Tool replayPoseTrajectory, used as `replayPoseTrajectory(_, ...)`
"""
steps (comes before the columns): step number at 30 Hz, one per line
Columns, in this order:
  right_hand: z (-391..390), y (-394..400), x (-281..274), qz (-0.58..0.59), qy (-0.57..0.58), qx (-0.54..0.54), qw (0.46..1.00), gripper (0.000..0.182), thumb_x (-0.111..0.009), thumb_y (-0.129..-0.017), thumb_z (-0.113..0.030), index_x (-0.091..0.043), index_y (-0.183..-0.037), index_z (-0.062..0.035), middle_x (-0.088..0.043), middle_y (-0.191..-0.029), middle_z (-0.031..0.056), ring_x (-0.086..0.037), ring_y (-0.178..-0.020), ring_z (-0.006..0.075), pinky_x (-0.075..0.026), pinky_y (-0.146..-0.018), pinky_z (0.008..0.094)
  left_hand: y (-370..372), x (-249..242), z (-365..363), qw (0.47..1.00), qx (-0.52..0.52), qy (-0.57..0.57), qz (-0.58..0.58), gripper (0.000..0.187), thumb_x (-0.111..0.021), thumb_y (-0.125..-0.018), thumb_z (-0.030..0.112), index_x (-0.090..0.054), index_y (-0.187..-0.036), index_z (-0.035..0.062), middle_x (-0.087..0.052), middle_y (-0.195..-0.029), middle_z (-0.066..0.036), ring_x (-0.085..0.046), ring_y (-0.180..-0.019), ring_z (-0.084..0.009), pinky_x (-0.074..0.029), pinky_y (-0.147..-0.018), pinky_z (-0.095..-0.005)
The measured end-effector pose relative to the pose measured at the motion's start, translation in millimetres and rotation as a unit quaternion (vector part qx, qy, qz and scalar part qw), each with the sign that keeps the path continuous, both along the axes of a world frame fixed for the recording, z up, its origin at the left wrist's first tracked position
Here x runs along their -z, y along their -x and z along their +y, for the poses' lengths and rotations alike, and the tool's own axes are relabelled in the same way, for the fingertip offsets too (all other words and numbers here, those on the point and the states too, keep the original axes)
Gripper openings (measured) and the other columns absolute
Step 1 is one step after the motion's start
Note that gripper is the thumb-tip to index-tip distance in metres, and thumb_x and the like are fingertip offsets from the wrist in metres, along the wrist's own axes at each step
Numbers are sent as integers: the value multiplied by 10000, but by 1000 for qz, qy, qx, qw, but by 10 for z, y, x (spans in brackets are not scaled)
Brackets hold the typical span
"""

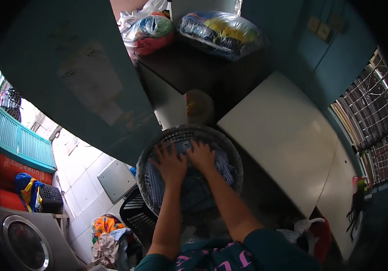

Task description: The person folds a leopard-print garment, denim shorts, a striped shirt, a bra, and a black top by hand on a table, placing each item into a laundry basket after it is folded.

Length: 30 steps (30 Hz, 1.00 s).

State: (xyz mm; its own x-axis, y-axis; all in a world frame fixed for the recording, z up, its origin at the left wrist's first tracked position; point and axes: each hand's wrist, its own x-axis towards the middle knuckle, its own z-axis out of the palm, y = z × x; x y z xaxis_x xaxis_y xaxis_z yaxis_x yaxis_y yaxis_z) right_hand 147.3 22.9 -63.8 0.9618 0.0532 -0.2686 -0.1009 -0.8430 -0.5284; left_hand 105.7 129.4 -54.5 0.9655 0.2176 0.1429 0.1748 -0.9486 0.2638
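At the far left, a front-loading washing machine point(27, 244) is standing on the floor side, and a loose pile of clothes point(108, 239) is lying between it and a black slatted basket point(136, 214). Just right of that, a round basket point(140, 180) is holding folded clothes point(155, 184), and I am reaching into it with both arms from the body side. My left hand point(171, 163) is lying palm down on the left part of the stack, its fingers fanning wide and pointing away from me. My right hand point(201, 158) is resting palm down just beside it, its fingers spreading less widely, the two thumbs nearly meeting. Neither hand is nearer: both are touching the clothes, which are lying under the palms and running back towards my body. At the left edge, the stripes are running roughly in line with my left forearm; the darker cloth between the forearms is probably denim, though shadow is hiding its folds. I am gripping nothing. Farther right, a large white panel point(284, 140) is slanting beside the round basket.
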Motion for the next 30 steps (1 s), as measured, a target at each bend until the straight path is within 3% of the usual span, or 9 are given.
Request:
replayPoseTrajectory(6,70,66,276,-213,95,37,972,529,-425,-822,-392,-405,-1291,-147,-394,-1291,151,-323,-1209,374,-277,-929,553,-26,118,7,1000,-1,-6,13,540,-439,-801,318,-385,-1301,121,-245,-1397,-161,-109,-1325,-338,-94,-1002,-606)
replayPoseTrajectory(12,91,23,483,-216,50,64,973,519,-443,-802,-400,-455,-1253,-144,-397,-1290,156,-338,-1196,384,-285,-913,581,-103,338,-2,998,7,-61,-19,517,-444,-812,300,-391,-1290,109,-306,-1366,-148,-177,-1310,-330,-160,-993,-594)
replayPoseTrajectory(16,24,99,328,-434,-133,22,891,295,-568,-727,-165,-567,-986,-22,-513,-1126,182,-480,-1059,325,-395,-888,378,-40,509,123,954,33,-280,-105,481,-426,-848,321,-399,-1263,80,-419,-1286,-131,-386,-1201,-299,-322,-939,-527)
replayPoseTrajectory(18,-50,441,-7,-417,-231,-37,878,287,-516,-749,-159,-536,-981,9,-538,-1071,174,-501,-1011,322,-390,-884,406,-165,757,349,956,27,-291,8,469,-387,-886,294,-344,-1295,69,-400,-1295,-124,-364,-1213,-283,-349,-961,-400)
replayPoseTrajectory(19,-144,683,-136,-417,-305,-117,848,291,-499,-770,-165,-522,-1002,9,-536,-1066,170,-509,-992,321,-396,-870,404,-310,1196,800,932,124,-310,-142,480,-364,-897,314,-322,-1310,74,-358,-1325,-116,-335,-1231,-291,-343,-967,-409)
replayPoseTrajectory(21,-342,1187,-211,-521,-235,-189,798,219,-486,-798,-163,-558,-934,-7,-553,-1004,131,-532,-927,275,-443,-764,371,-140,817,379,843,-10,-532,-82,436,-307,-923,338,-376,-1285,106,-365,-1332,-73,-320,-1246,-209,-322,-990,-368)
replayPoseTrajectory(24,-1065,2083,-417,-478,-186,-222,829,114,-516,-758,-159,-533,-813,-61,-538,-966,91,-533,-837,219,-456,-630,340,-594,859,869,913,151,-277,-257,425,-484,-856,393,-495,-1184,122,-505,-1199,-80,-491,-1092,-219,-409,-879,-389)
replayPoseTrajectory(26,-1584,2613,-327,-477,-169,-164,847,110,-530,-739,-142,-529,-814,-62,-539,-994,91,-535,-891,229,-469,-662,354,-67,-113,62,909,100,-381,-136,505,-587,-805,369,-484,-1196,66,-592,-969,-102,-580,-848,-233,-446,-741,-320)
replayPoseTrajectory(30,-2785,3871,-54,-442,-29,146,884,146,-525,-744,-86,-568,-878,-50,-589,-967,93,-576,-879,272,-490,-723,361,123,-655,-481,928,53,-336,-150,446,-540,-833,356,-493,-1182,82,-553,-1074,-95,-528,-981,-228,-431,-807,-338)
